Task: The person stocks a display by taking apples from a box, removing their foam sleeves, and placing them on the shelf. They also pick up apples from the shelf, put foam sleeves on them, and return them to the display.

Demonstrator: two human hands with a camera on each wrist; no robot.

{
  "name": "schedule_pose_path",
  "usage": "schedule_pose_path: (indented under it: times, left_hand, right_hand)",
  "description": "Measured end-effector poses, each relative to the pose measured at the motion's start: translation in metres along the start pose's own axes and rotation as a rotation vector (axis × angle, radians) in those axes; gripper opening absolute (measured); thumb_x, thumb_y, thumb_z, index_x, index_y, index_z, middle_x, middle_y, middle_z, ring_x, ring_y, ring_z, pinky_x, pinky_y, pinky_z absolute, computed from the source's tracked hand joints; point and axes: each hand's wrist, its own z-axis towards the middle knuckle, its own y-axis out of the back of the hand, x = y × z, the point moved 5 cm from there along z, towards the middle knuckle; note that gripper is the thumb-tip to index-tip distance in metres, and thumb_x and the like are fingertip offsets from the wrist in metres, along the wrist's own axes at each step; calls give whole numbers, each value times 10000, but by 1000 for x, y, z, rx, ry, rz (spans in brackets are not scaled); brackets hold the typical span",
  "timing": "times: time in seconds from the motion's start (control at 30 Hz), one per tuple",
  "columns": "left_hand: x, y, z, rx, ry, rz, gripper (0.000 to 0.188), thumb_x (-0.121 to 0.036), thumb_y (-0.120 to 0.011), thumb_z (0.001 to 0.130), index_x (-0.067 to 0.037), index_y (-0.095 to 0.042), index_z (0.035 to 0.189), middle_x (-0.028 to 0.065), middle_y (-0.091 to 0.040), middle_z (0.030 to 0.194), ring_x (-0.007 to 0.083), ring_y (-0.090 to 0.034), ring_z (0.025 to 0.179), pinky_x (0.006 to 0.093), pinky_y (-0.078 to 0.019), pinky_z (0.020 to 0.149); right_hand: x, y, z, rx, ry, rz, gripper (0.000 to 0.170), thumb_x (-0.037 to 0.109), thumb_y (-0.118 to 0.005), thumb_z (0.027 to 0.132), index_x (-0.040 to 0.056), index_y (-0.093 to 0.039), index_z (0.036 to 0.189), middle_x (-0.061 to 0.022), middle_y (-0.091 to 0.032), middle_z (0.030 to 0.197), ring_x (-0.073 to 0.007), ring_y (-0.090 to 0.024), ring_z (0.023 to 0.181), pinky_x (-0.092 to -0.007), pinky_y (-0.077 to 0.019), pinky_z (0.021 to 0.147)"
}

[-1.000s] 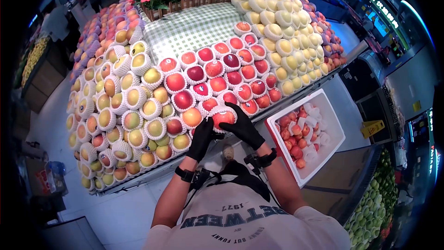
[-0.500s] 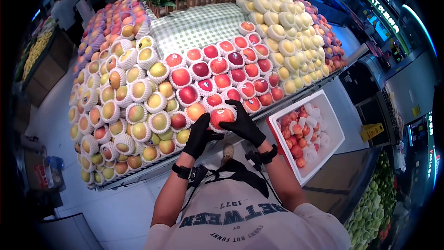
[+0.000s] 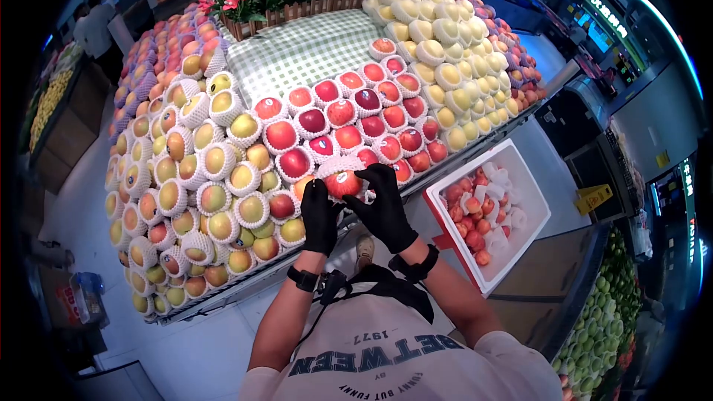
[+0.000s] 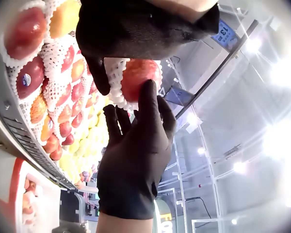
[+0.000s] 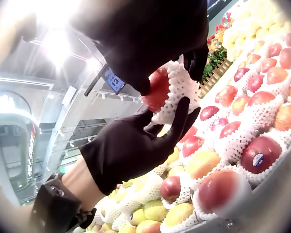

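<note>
Left hand (image 3: 320,220) and right hand (image 3: 387,209), both gloved, were clamped on one red apple (image 3: 343,185) from opposite sides; white foam net (image 3: 341,164) partly covered it.

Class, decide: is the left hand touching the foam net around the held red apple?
Touching: in the right wrist view, fingers of the left hand lie against the foam net on the red apple.

Red apple (image 3: 343,186), white foam net (image 5: 183,92), black gloves (image 3: 388,215), green-and-white checked cloth (image 3: 297,52)
</note>
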Motion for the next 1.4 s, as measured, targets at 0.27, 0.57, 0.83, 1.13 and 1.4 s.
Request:
schedule_pose_path:
  times: [0.27,0.57,0.83,1.13,1.4]
  left_hand:
    - [-17,-4,-2,-96,-225,156,332,-269,-536,973,-8,-497,1173,77,-523,1094,155,-544,922,276,-487,699]
    - [-22,-5,-2,-209,-87,-263,230,-63,-568,902,28,-554,1114,71,-579,1033,167,-561,921,316,-465,822]
    - [-55,-10,-9,-223,-201,-80,163,-106,-558,932,25,-594,1022,77,-619,971,145,-561,898,284,-446,820]
    - [-35,2,-1,-192,-228,-65,143,-115,-593,918,24,-601,949,61,-621,866,125,-562,823,278,-449,751]
    - [-31,16,6,-201,-269,-30,86,-70,-561,916,6,-595,941,30,-590,834,105,-524,740,272,-432,644]
  right_hand:
    - [-5,-13,5,45,-65,7,740,184,-804,700,36,-414,1311,-201,-446,1175,-349,-484,1092,-414,-444,903]
    - [-17,-11,11,24,-194,147,880,162,-859,649,32,-348,1354,-149,-433,1230,-252,-516,1081,-333,-498,824]
    - [-39,-17,-1,-42,-317,454,820,195,-856,662,-18,-343,1266,-150,-476,1189,-245,-552,1077,-358,-472,907]
    - [-47,-22,-13,-47,-264,470,860,181,-833,681,-6,-328,1352,-168,-461,1269,-253,-497,1182,-368,-443,964]
    - [-42,-23,-16,42,-282,496,840,92,-836,669,41,-322,1332,-121,-431,1288,-214,-486,1193,-358,-465,969]
